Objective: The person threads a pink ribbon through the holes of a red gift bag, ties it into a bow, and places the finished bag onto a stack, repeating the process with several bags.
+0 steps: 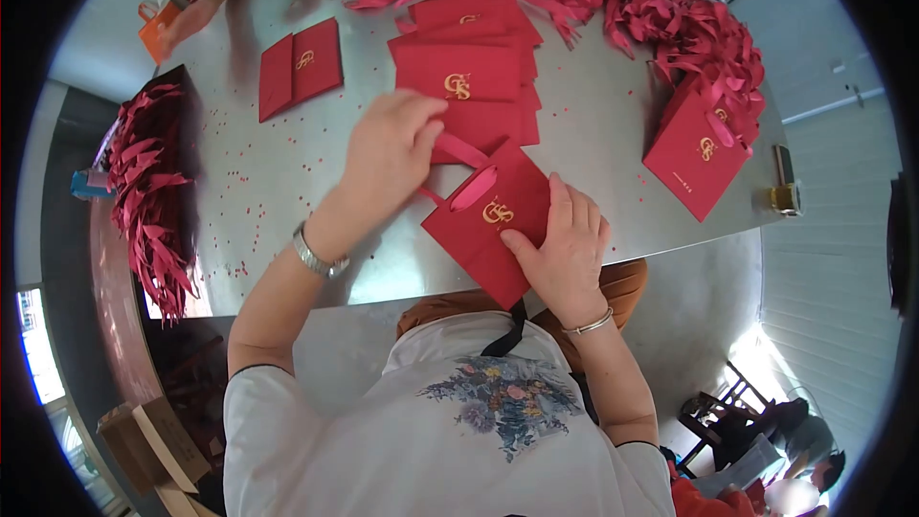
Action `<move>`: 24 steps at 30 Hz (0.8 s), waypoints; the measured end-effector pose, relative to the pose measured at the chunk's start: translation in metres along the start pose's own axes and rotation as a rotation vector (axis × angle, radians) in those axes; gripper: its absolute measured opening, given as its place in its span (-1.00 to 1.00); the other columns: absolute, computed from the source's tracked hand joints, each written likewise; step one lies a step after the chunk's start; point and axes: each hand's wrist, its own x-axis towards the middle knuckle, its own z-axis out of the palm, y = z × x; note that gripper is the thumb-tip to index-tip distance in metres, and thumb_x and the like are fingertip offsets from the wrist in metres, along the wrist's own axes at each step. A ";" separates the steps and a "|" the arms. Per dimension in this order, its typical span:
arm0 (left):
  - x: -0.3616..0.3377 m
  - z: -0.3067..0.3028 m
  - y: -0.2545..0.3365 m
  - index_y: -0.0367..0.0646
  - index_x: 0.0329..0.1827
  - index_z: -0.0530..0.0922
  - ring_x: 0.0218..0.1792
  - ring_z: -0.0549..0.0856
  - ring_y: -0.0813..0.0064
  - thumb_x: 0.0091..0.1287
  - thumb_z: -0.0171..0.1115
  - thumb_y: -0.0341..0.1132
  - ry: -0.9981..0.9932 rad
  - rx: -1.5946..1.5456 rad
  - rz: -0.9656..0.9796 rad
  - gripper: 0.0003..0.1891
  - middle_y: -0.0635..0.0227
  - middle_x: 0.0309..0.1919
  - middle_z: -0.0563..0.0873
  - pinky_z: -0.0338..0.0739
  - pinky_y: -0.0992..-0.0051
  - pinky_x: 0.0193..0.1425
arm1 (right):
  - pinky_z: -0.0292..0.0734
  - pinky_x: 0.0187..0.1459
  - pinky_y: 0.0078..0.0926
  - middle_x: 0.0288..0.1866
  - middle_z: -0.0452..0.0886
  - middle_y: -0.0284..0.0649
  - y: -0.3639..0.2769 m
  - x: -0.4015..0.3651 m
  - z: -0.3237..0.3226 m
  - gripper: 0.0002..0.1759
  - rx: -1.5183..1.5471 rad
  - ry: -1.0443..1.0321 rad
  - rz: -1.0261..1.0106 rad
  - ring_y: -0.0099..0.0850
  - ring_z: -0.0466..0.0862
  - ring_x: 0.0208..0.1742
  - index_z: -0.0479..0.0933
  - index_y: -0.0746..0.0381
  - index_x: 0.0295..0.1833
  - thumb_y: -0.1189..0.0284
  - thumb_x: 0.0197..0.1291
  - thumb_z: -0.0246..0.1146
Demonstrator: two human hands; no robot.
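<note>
A red paper gift bag [501, 249] with a gold monogram lies flat, tilted, at the table's near edge. My right hand [567, 249] holds its right side, thumb on the front and fingers along the edge. My left hand [392, 148], a metal watch at the wrist, is closed at the bag's pink ribbon handle [461, 148], which stretches from the bag's top to my fingers. The exact grip is partly hidden. Just beyond lies a fanned stack of red bags [457, 62] with the same monogram.
Piles of ribbon-handled bags stand along the far right [689, 29] and left edge [148, 191]. One bag [302, 67] lies apart; finished-looking bags [704, 153] rest right. Another person's blurred hand [196, 24] reaches over the far left. Red bits dot the metal table [373, 263].
</note>
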 end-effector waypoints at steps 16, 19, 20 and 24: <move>-0.021 -0.044 0.039 -0.24 -0.02 0.64 -0.05 0.65 0.40 0.34 0.21 -0.56 0.258 -0.411 -0.139 -0.81 0.21 -0.01 0.68 0.52 0.50 -0.02 | 0.55 -0.38 -0.38 -0.30 0.62 -0.18 -0.024 0.039 -0.091 -0.63 0.009 0.387 -0.313 -0.24 0.62 -0.35 0.57 0.34 0.03 0.59 0.04 0.26; -0.022 -0.032 0.041 -0.23 -0.05 0.64 -0.03 0.65 0.30 0.30 0.23 -0.55 0.285 -0.322 -0.063 -0.82 0.18 -0.04 0.68 0.53 0.43 0.03 | 0.54 -0.40 -0.31 -0.33 0.61 -0.19 -0.057 0.023 -0.043 -0.75 -0.037 0.129 -0.390 -0.24 0.61 -0.36 0.55 0.27 -0.08 0.36 0.19 0.21; -0.025 -0.027 0.043 -0.23 -0.06 0.64 -0.03 0.65 0.25 0.28 0.25 -0.56 0.255 -0.252 -0.021 -0.81 0.17 -0.05 0.68 0.53 0.39 0.04 | 0.56 -0.28 -0.21 -0.25 0.64 -0.13 -0.056 0.028 -0.044 -0.67 0.143 -0.026 -0.346 -0.15 0.65 -0.27 0.56 0.26 0.00 0.27 0.23 0.23; -0.031 -0.012 0.032 -0.21 -0.09 0.65 -0.09 0.62 0.12 0.14 0.33 -0.55 0.113 -0.072 0.020 -0.75 0.14 -0.08 0.66 0.52 0.25 0.00 | 0.59 -0.08 -0.10 -0.12 0.67 0.07 -0.011 0.118 -0.039 -0.58 0.335 0.011 -0.131 0.02 0.67 -0.13 0.54 0.25 0.13 0.20 0.29 0.21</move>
